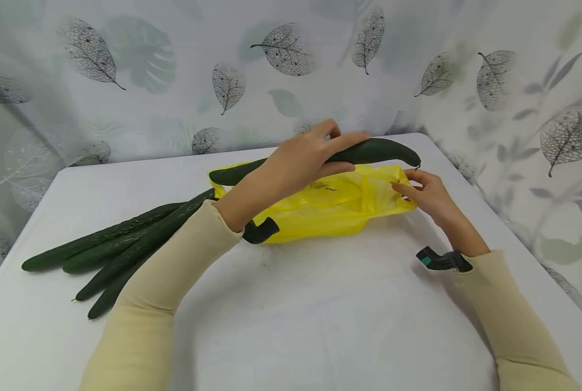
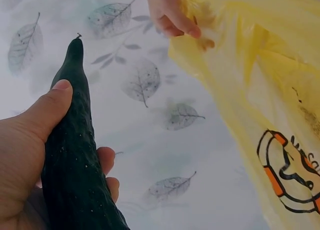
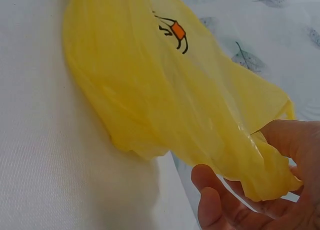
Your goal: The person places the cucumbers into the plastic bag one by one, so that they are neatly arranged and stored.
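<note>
A long dark green cucumber (image 1: pixel 379 151) is held by my left hand (image 1: pixel 302 157), above and behind a yellow plastic bag (image 1: pixel 315 217). In the left wrist view, the thumb lies along one side of the cucumber (image 2: pixel 75 135) and fingertips curl round the other. My right hand (image 1: pixel 430 195) grips the right end of the bag. Bunched yellow plastic (image 3: pixel 270 175) lies between its thumb and fingers in the right wrist view. Black and orange print shows on the bag (image 2: pixel 250 75). What the bag contains cannot be made out.
Several more cucumbers (image 1: pixel 110 244) lie fanned out on the white table (image 1: pixel 320 315) at the left, their far ends near the bag and partly behind my left arm. Leaf-patterned sheets (image 1: pixel 173 65) rise behind the table and along its right side.
</note>
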`<state>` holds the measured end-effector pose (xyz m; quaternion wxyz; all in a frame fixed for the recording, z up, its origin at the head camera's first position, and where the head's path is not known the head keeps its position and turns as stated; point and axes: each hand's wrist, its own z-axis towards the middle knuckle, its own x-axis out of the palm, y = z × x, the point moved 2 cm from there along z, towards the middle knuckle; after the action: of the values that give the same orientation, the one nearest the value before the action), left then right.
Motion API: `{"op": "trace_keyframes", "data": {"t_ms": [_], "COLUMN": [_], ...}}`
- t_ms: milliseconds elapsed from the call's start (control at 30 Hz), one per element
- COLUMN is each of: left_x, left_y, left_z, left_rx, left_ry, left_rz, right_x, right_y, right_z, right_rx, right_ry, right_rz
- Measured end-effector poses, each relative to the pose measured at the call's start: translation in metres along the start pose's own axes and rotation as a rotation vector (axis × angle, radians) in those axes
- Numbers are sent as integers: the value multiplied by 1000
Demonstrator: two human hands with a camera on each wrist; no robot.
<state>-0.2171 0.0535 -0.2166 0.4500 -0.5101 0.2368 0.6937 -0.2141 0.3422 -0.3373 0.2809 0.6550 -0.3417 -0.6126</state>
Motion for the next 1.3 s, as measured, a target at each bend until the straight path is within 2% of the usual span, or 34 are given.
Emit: {"op": "trace_keyframes", "data": {"t_ms": [267, 533, 800, 1033, 1167, 1300], "left_x": [2, 20, 39, 52, 59, 67], "left_y": [-6, -5, 0, 7, 14, 19], "left_z": [11, 11, 11, 10, 9, 7], "left_rx": [40, 33, 50, -6, -35, -37], "left_ry": [-9, 25, 28, 111, 171, 242], "left_rz": [25, -11, -23, -90, -122, -136], "right_x": [-1, 1, 1, -2, -5, -7], "right_y": [1, -2, -3, -4, -3, -2], "right_z": [2, 2, -2, -1, 0, -1], "right_rx": [-8, 13, -61, -101, -91, -69], "right_ry": [-4, 21, -10, -23, -9, -5], "right_rz": [-3, 41, 86, 47, 69, 62]}}
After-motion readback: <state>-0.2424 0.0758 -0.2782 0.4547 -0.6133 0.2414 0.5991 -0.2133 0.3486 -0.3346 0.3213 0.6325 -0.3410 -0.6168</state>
